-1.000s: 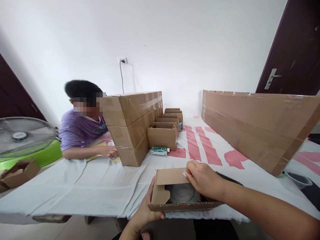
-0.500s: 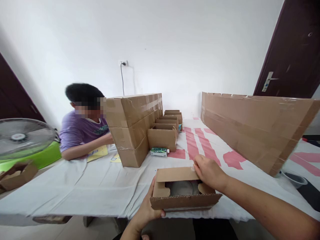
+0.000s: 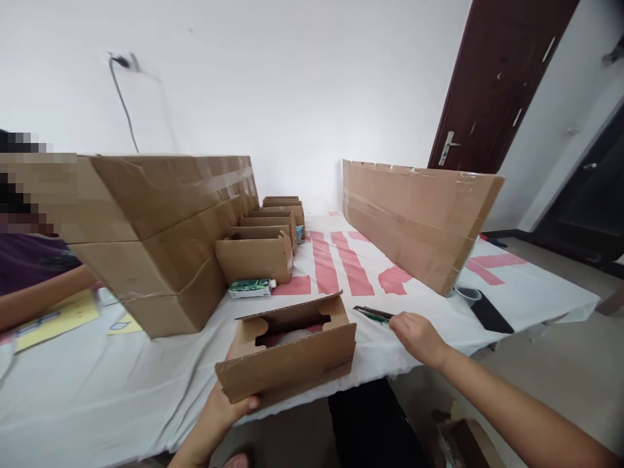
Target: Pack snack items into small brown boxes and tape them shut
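My left hand (image 3: 229,403) grips the left end of a small cardboard box (image 3: 287,374) near the table's front edge, its thumb on the front side. The box's long front and back flaps stand up, leaving its top open. Inside I see something pale and rounded (image 3: 295,336) on something red; the rest is hidden. Right of the box, my right hand (image 3: 418,338) is closed round the end of a slim dark and green tool (image 3: 373,314), which looks like a utility knife. The tool points left, just above the white cloth and apart from the box.
A row of open cardboard boxes (image 3: 253,260) stands along a tall cardboard stack (image 3: 146,247) at left. A green and white carton (image 3: 252,288) lies before them. A cardboard panel (image 3: 419,221) and a clear cup (image 3: 468,296) are at right. Beyond the stack is another person's arm (image 3: 49,296).
My right hand has left the small box's top and moved right, now holding the tool. The box's back flap has swung up. My view has turned right; my left hand keeps the box.
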### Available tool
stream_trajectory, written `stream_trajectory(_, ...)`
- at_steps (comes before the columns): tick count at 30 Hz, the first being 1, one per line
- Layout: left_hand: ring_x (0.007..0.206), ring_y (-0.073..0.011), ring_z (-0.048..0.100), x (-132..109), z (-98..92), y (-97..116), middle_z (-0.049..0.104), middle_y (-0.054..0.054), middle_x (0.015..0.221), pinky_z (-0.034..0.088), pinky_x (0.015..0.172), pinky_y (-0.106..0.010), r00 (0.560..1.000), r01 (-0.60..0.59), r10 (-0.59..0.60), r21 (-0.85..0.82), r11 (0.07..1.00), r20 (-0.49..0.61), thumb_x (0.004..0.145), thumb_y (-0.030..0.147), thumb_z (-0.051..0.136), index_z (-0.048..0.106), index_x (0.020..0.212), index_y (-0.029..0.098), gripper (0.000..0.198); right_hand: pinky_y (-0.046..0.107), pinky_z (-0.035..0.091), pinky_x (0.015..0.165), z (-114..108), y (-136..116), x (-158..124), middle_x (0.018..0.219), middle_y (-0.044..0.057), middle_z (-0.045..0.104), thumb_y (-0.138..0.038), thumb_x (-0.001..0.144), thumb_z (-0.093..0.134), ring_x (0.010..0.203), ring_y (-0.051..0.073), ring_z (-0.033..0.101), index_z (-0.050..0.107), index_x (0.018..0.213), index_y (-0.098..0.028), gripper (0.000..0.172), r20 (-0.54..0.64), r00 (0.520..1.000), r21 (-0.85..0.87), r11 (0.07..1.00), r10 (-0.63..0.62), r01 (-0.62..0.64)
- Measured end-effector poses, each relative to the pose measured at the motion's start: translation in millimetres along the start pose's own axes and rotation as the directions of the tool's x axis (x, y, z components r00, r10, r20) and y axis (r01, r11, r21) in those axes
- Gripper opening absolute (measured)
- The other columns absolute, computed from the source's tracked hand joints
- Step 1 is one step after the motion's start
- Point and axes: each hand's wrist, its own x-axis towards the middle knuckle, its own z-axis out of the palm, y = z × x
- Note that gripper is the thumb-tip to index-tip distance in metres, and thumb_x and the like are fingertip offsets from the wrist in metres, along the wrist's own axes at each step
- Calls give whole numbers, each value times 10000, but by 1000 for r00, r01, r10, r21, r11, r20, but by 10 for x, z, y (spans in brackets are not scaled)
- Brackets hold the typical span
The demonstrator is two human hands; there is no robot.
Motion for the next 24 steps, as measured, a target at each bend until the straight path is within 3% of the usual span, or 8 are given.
stream_trajectory(3,1109,-413,577,2,20,20,689,-130,1094,435,1004,-534,999,-16,17,8,1000,-41,413,805,688,597,1111,180,942,292,403,613,130,-172,-281,684,25,584,-164,962,361,657,173,526,552,783,-194,263,60,997,71,996,-49,45)
stream_trajectory(6,1089,-398,596,-18,38,79,703,-116,1083,457,990,-511,998,-9,10,3,1000,-60,424,806,682,620,1082,193,902,299,437,646,219,-391,-483,733,36,591,-133,935,393,716,181,541,550,843,-186,190,66,995,233,969,73,-86)
stream_trajectory(10,1084,-399,599,-33,14,34,726,-105,1021,470,981,-495,999,28,-29,-34,999,-43,445,772,700,659,1007,190,811,345,487,717,310,-569,-680,854,61,620,-190,930,461,803,203,577,545,964,-186,91,-13,959,389,885,282,-255)
stream_trajectory(13,1062,-421,601,-30,2,-39,733,-117,964,474,962,-523,998,67,-67,-50,997,-1,417,739,735,672,977,180,794,393,501,805,408,-611,-785,962,88,642,-198,920,494,921,231,596,540,1047,-185,136,-106,945,416,877,310,-241)
stream_trajectory(15,1122,-431,564,-21,21,-10,714,-130,1031,425,1011,-544,997,58,-63,-102,993,-45,404,776,712,665,1008,188,844,412,496,845,489,-623,-825,1005,91,651,-174,903,514,968,241,598,546,1039,-193,141,-162,939,399,890,305,-220)
stream_trajectory(17,1234,-406,486,-4,47,128,652,-117,1192,364,1065,-538,986,-1,-36,-224,975,-164,472,853,600,616,1138,234,910,422,492,852,566,-634,-841,1014,85,659,-162,891,523,969,243,603,555,1006,-203,126,-203,932,373,904,299,-209)
stream_trajectory(20,1297,-319,439,28,19,503,565,-45,1325,391,1054,-487,957,-158,40,-400,903,-287,646,869,404,494,1297,350,837,423,488,824,644,-647,-840,988,75,663,-169,891,515,929,239,609,563,958,-211,93,-227,925,353,911,304,-213)
stream_trajectory(24,1051,-265,603,87,-203,1060,712,-51,972,444,994,-394,949,-244,145,-357,902,-280,742,724,508,690,1011,251,574,418,465,816,665,-649,-842,986,69,657,-182,907,480,922,235,595,565,926,-213,92,-219,924,360,906,314,-222)
